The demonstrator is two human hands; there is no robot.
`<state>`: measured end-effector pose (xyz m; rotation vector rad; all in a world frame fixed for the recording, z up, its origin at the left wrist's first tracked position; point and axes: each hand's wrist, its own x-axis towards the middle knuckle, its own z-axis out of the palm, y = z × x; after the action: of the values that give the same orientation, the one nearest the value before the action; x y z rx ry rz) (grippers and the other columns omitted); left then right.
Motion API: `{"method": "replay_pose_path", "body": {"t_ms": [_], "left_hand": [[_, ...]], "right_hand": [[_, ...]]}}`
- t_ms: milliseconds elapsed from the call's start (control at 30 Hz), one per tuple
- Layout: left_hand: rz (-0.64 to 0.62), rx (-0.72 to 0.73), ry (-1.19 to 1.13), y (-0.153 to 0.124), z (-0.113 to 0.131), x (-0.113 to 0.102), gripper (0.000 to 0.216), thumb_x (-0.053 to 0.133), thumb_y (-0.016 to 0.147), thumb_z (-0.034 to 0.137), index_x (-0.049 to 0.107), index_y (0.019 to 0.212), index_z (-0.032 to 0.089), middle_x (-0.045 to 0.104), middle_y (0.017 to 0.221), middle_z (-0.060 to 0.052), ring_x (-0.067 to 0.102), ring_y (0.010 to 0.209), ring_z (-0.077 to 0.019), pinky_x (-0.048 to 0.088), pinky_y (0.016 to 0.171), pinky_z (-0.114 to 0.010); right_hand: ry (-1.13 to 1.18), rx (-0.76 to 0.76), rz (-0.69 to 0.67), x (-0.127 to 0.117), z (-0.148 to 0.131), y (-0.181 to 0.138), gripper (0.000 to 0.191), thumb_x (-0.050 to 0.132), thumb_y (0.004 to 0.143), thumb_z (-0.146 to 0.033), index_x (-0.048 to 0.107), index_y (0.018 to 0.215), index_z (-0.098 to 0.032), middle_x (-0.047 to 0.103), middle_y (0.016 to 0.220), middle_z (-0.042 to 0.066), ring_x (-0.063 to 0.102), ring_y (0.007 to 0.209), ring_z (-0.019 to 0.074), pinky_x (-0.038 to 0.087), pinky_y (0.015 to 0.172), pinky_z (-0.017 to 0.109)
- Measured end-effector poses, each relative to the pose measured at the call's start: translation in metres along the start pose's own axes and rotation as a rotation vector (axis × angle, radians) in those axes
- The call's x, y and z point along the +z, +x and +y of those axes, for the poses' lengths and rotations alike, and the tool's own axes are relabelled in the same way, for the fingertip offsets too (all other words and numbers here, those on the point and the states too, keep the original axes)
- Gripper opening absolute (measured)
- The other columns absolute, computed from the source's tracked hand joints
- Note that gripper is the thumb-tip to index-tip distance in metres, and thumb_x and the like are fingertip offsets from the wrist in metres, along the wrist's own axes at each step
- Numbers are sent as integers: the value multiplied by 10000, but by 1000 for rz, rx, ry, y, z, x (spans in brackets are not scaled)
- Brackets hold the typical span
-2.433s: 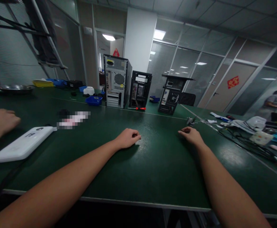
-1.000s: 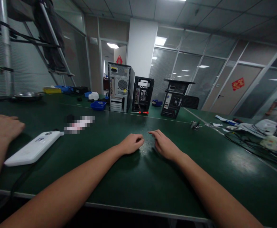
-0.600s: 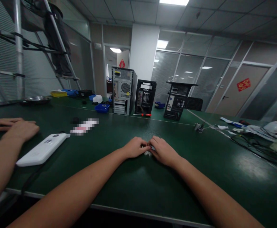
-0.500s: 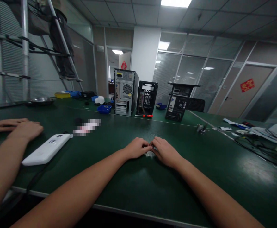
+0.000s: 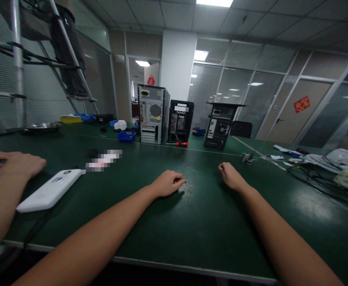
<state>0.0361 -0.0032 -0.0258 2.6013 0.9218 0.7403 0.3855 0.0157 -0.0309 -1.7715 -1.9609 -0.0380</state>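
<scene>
My left hand (image 5: 168, 183) rests on the green table (image 5: 198, 222) near its middle, fingers curled into a loose fist. My right hand (image 5: 231, 176) lies a hand's width to its right, knuckles up and fingers bent under. Whether either hand holds anything is hidden by the fingers. A pale shiny patch (image 5: 182, 187) on the tabletop shows just beside my left fingers. A small metal part (image 5: 246, 157) lies beyond my right hand.
Another person's hand (image 5: 16, 163) rests at the far left beside a white flat device (image 5: 47, 190) with a cable. Three computer cases (image 5: 151, 113) (image 5: 180, 121) (image 5: 220, 125) stand at the back, with a red screwdriver (image 5: 181, 143) and a blue bin (image 5: 125, 136). Cables and clutter (image 5: 319, 174) fill the right side.
My right hand had come in to touch my left hand over a small pale spot; now it has drawn back to the right. My left hand has stayed put.
</scene>
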Motion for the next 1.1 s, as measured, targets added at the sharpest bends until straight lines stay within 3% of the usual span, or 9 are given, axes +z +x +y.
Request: {"method": "replay_pose_path", "body": {"t_ms": [100,233,400,600,767,867,1100], "left_hand": [[-18,-1,25,0,-1,-1,307,509,966,366,760,1011,196,727,852,-39,614,730,-154,382,652,-250],[-33,-2,36,-1,0,-2,317,510,964,380,760,1010,190,732,870,-53,623,740,-163,398,667,-254],[-45,1,37,-1,1,-3,322,510,963,387,760,1001,189,735,863,-59,633,753,-173,407,686,-261],[-46,9,52,-1,-2,-2,324,513,964,392,758,990,182,737,875,-66,636,769,-178,399,685,-260],[-52,17,60,0,-3,-1,319,510,968,388,753,993,183,736,867,-60,636,766,-174,400,696,-259],[-58,18,61,0,-2,0,319,508,969,383,754,987,180,738,871,-61,637,771,-172,400,696,-256],[-65,11,43,1,1,-2,314,517,964,383,759,995,185,740,888,-62,636,772,-174,403,686,-254]], "right_hand": [[7,161,38,-3,45,2,237,373,973,-307,572,1001,-180,613,1065,134,575,1002,220,442,878,341],[27,305,62,-1,73,2,232,394,948,-296,581,995,-166,658,1013,135,613,914,213,464,813,330],[66,414,121,3,78,5,284,413,943,-368,611,1041,-189,704,970,108,646,863,203,474,773,307],[66,444,334,-28,72,6,493,317,957,-488,651,1113,-160,700,1099,161,637,969,249,461,842,347],[77,381,458,-49,73,-4,411,570,846,-494,725,1043,-168,741,1016,125,660,909,245,471,831,348],[14,377,374,-52,76,-11,342,626,811,-431,755,1016,-191,756,986,106,677,907,248,478,825,352],[-150,386,190,-64,69,-15,360,617,798,-525,784,924,-233,760,884,97,679,855,264,467,732,344]]}}
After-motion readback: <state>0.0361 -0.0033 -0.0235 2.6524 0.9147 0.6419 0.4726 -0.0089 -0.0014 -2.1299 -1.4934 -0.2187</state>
